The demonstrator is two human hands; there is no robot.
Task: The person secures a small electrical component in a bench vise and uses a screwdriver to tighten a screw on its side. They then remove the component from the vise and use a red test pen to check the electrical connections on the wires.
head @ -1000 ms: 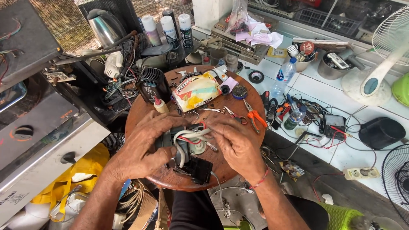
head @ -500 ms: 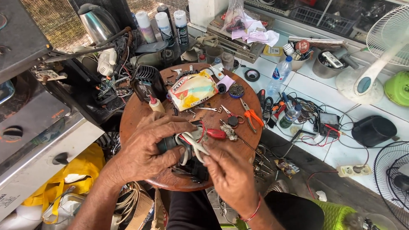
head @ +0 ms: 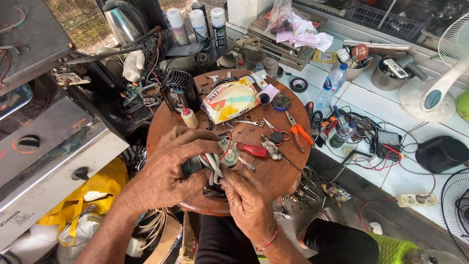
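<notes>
Left hand (head: pixel 168 173), lower centre-left of the frame, is closed around a small motor (head: pixel 215 161) with white and red wires, on the round wooden table (head: pixel 273 176). Right hand (head: pixel 249 203), just below, pinches the wires. A red-handled screwdriver (head: pixel 251 150) lies just right.

Round table (head: pixel 273 173) reddish-brown wood. Screwdriver (head: pixel 252 150) red handle, pliers (head: pixel 296 131) orange grips. Motor (head: pixel 221 155) in hands: white, red wires. Far: pouch (head: pixel 229 101) yellow-white-red, spray cans (head: pixel 218 27) white tops, kettle (head: pixel 126 20) shiny steel. Left near: yellow bag (head: pixel 97 188). Right: black box (head: pixel 441 153), white tiles (head: pixel 371 105).
</notes>
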